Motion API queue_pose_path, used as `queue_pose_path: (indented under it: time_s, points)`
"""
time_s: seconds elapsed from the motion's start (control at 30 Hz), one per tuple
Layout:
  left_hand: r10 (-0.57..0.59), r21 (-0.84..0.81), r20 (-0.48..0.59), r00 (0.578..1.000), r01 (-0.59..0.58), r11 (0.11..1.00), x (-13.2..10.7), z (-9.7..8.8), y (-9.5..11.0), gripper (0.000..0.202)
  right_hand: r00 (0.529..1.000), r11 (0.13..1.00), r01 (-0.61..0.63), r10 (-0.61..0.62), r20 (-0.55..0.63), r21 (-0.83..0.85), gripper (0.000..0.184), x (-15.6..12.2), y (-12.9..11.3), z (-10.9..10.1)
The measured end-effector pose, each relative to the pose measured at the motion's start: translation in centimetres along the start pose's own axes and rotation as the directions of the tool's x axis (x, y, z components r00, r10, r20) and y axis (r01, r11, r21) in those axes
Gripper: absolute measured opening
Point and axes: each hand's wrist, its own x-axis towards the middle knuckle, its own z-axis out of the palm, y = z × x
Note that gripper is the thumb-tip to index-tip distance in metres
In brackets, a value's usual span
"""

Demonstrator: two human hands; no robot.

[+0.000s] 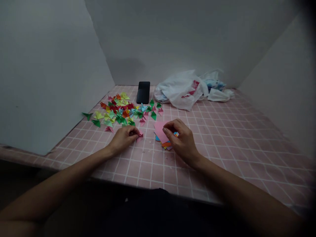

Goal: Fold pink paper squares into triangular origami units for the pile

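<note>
1. Nearest, at 6 o'clock, dark clothing (158,214) blends into shadow. The left forearm (74,172) is cut off at the picture's edge toward 8 o'clock; the right forearm (242,182) fades into blackness toward 4.
2. The left hand (126,136) pinches a pink folded piece (140,136) between thumb and fingertips. The piece pokes out at 3 o'clock from those tips, which hide its near side; its folds are hard to make out.
3. The right hand (181,140) is loosely curled, thumb and forefinger bent over a pink sheet (159,129) at 9 o'clock. Whether they grip or merely hover, I cannot tell.
4. Under that sheet, a fanned paper stack (166,144) is partly hidden by sheet and hand.
5. At 11 to 12 o'clock from the left hand, colourful folded papers (122,109) overlap, many half covered.
6. Farther, a dark phone (143,92) stands at 12:30 from the left hand; crumpled white bags (176,89), contents unclear, sit at 12 to 1 from the right.
</note>
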Motion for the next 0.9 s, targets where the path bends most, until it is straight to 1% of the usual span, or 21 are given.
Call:
queue_pose_path:
  time_s: [0.07,0.17,0.37,0.47,0.57,0.7,0.9]
  points:
    - [0.043,0.049,-0.029,0.999,-0.041,0.998,0.2,-0.1,-0.3,0.005,1.0,1.0,0.006,-0.006,-0.003,-0.002,0.01,0.1,0.0,-0.1]
    - [0.06,0.069,-0.053,0.997,-0.057,0.996,0.7,-0.4,-0.7,0.007,1.0,1.0,-0.004,0.004,-0.017,-0.004,0.01,0.3,0.4,-0.3]
    - [0.104,0.118,-0.069,0.992,-0.095,0.988,1.3,-1.0,-1.5,0.013,0.991,0.993,-0.118,0.119,-0.058,0.022,0.009,1.0,1.5,-0.7]
    - [0.131,0.139,-0.069,0.989,-0.12,0.983,1.4,-1.2,-1.8,0.014,0.987,0.988,-0.149,0.151,-0.061,0.035,0.009,1.1,1.7,-0.7]
    - [0.156,0.176,-0.051,0.987,-0.145,0.974,1.4,-1.5,-2.0,0.011,0.986,0.987,-0.16,0.162,-0.05,0.035,0.01,1.1,1.7,-0.7]
    - [0.177,0.264,-0.016,0.984,-0.167,0.95,1.2,-1.7,-2.1,0.01,0.982,0.982,-0.189,0.189,-0.026,0.018,0.009,1.4,2.0,-1.0]
    - [0.158,0.454,0.056,0.986,-0.166,0.875,0.8,-2.0,-1.7,0.014,0.96,0.96,-0.278,0.279,-0.021,0.044,0.011,1.9,2.8,-1.2]
